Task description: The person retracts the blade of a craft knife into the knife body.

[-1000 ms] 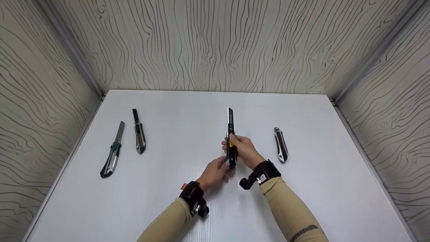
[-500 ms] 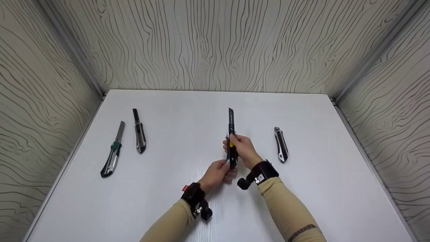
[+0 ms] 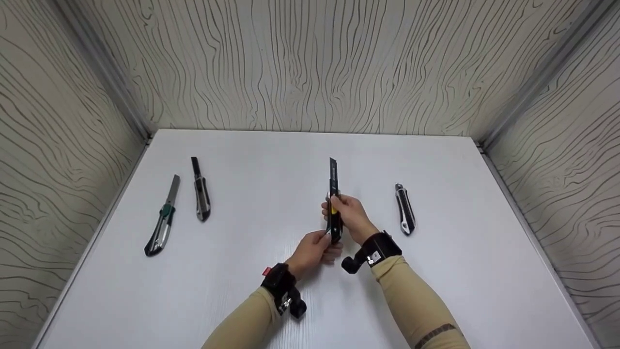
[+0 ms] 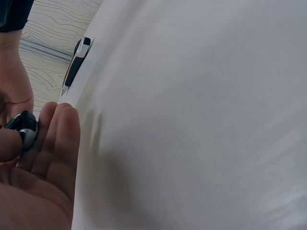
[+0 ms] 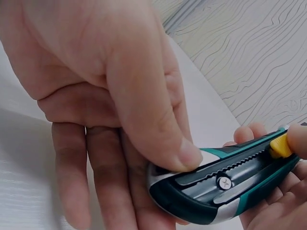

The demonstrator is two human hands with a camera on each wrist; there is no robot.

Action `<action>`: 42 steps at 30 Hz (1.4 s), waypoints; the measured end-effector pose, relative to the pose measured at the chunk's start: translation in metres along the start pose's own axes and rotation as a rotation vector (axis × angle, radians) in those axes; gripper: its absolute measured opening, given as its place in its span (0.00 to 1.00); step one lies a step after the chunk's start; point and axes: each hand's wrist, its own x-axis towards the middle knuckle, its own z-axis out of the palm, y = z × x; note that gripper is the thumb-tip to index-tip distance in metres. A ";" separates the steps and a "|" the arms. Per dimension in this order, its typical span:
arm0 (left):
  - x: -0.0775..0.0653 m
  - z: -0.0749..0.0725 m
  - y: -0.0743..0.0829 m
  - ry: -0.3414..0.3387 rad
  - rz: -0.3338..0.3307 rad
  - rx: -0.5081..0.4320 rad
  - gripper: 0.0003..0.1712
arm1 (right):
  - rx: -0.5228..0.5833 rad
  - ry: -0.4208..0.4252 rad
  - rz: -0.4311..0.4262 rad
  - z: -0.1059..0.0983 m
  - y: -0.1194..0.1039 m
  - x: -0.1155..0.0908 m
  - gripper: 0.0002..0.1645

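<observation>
Over the middle of the table, both hands hold a utility knife [image 3: 333, 186] with its blade extended and pointing away. Its handle is dark green and black with silver parts. My right hand [image 3: 354, 214] grips the handle, thumb on the yellow slider [image 5: 280, 145]. At the handle's rear end, my left hand [image 3: 311, 251] pinches it between thumb and fingers; the left wrist view shows the left hand's other fingers [image 4: 67, 136] fairly straight. In the right wrist view the rear of the handle [image 5: 204, 206] shows a screw and a toothed slot; the blade is out of that view.
Two more utility knives lie at the left with blades out: a green and silver one [image 3: 162, 225] and a black and grey one [image 3: 201, 194]. Another, black and silver [image 3: 406, 211], lies at the right with no blade visible. Patterned walls [image 3: 310, 68] enclose the white table [image 3: 232, 300].
The knife has turned slightly, so its blade looks darker, and its tip sits a little lower. My left hand has shifted slightly right. Both hands keep hold; the other knives have not moved.
</observation>
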 end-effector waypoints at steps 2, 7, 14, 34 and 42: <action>-0.001 -0.001 0.001 0.000 -0.004 -0.005 0.17 | -0.001 -0.003 -0.006 0.000 0.001 0.000 0.22; -0.002 -0.001 0.001 -0.013 -0.027 -0.030 0.18 | 0.014 -0.018 -0.008 0.000 0.002 -0.001 0.22; -0.002 -0.001 -0.001 -0.041 -0.036 -0.093 0.19 | 0.036 -0.044 -0.009 -0.002 0.004 -0.002 0.23; 0.004 -0.001 -0.001 -0.007 0.035 -0.061 0.17 | -0.049 0.001 0.039 -0.004 0.002 0.001 0.26; 0.003 0.000 -0.001 0.003 0.042 -0.050 0.16 | -0.033 0.027 0.024 -0.001 0.002 0.001 0.24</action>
